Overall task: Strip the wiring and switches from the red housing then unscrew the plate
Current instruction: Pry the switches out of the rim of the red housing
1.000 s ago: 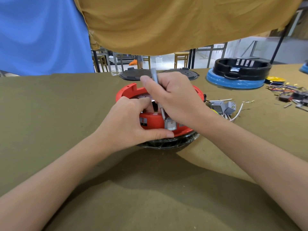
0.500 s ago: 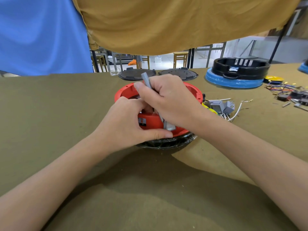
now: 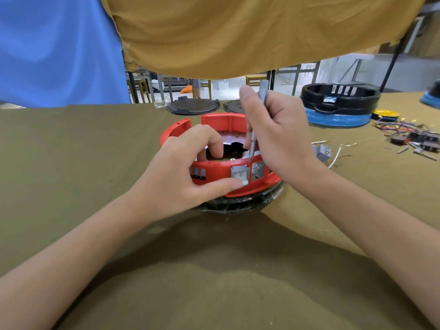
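Grey screwdriver [image 3: 256,125] near upright, tip down at red housing [image 3: 219,171]

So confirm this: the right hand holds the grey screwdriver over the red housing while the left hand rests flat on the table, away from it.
Not quite. The head view shows the left hand gripping the red housing, thumb against the grey switch on its near wall. The right hand does hold the grey screwdriver over it.

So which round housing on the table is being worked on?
The red housing between both hands, not the black-and-blue one far right. The left hand steadies it; the right hand holds a screwdriver.
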`<action>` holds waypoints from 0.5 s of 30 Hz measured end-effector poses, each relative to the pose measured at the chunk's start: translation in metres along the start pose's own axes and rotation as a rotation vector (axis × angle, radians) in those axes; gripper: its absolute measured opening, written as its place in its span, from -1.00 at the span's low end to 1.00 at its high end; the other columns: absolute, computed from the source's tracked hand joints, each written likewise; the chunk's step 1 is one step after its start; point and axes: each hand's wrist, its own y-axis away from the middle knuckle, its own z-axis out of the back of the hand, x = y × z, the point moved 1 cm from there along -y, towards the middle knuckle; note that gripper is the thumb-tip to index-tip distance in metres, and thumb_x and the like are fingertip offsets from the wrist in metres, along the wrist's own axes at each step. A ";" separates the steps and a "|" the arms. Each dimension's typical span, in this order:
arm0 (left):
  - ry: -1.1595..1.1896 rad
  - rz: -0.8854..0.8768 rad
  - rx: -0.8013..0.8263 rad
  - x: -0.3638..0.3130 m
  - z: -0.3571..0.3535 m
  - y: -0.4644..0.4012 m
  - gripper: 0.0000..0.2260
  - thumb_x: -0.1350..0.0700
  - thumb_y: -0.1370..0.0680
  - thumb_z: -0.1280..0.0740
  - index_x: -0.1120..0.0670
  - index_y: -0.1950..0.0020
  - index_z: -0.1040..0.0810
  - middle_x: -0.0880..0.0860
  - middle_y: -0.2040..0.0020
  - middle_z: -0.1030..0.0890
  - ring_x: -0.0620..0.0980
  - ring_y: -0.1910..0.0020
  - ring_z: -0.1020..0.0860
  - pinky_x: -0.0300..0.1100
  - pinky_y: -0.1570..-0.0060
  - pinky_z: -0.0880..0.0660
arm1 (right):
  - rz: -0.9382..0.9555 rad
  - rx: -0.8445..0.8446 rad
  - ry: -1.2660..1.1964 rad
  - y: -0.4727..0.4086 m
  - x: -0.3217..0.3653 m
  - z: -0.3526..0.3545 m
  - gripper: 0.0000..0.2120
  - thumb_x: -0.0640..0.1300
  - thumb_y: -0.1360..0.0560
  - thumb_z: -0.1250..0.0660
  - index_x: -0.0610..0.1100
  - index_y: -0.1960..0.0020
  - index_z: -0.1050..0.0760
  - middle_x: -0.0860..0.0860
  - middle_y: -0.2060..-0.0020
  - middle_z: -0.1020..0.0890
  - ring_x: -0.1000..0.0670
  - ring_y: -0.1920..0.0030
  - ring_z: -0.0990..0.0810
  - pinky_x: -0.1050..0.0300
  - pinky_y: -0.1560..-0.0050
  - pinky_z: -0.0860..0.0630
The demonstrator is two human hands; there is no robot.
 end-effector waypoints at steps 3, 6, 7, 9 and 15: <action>-0.007 -0.053 -0.011 -0.002 -0.002 0.000 -0.77 -0.01 -0.46 -0.51 0.05 0.14 -0.50 -0.01 0.04 -0.52 -0.04 0.04 -0.51 -0.25 0.00 -0.45 | 0.042 0.040 0.028 0.004 0.002 -0.001 -0.51 -0.10 -0.66 -0.23 -0.41 0.34 -0.36 -0.31 0.49 -0.42 -0.27 0.47 -0.42 -0.15 0.45 -0.32; -0.017 -0.041 -0.032 -0.002 -0.004 0.002 -0.81 0.02 -0.44 -0.54 0.07 0.17 -0.58 0.00 -0.02 -0.57 -0.08 -0.06 -0.55 -0.29 -0.13 -0.43 | 0.067 0.041 0.049 0.009 0.004 -0.005 -0.54 -0.13 -0.66 -0.23 -0.40 0.33 -0.40 -0.27 0.50 -0.43 -0.23 0.47 -0.41 -0.15 0.42 -0.30; -0.008 -0.031 -0.040 -0.003 -0.004 0.002 -0.81 0.02 -0.44 -0.54 0.08 0.18 -0.60 -0.01 -0.02 -0.58 -0.10 -0.06 -0.56 -0.31 -0.13 -0.43 | 0.065 0.019 0.046 0.012 0.004 -0.006 -0.54 -0.13 -0.66 -0.24 -0.38 0.34 -0.40 -0.25 0.51 -0.43 -0.22 0.47 -0.42 -0.15 0.42 -0.31; 0.004 -0.014 -0.055 -0.004 -0.005 0.002 -0.81 0.02 -0.42 -0.54 0.10 0.20 -0.62 -0.02 0.00 -0.61 -0.12 -0.04 -0.58 -0.34 -0.12 -0.43 | 0.049 -0.051 0.035 0.016 0.005 -0.010 -0.55 -0.13 -0.66 -0.24 -0.31 0.37 -0.39 -0.19 0.53 -0.41 -0.23 0.47 -0.45 -0.14 0.43 -0.31; 0.033 0.021 -0.113 -0.008 -0.005 0.002 -0.85 0.07 -0.37 -0.58 0.07 0.24 -0.65 -0.04 0.06 -0.65 -0.16 0.03 -0.61 -0.39 -0.08 -0.42 | -0.092 -0.182 0.017 0.017 0.002 -0.018 -0.51 -0.09 -0.66 -0.22 -0.28 0.40 -0.34 -0.22 0.51 -0.39 -0.32 0.44 -0.46 -0.18 0.43 -0.32</action>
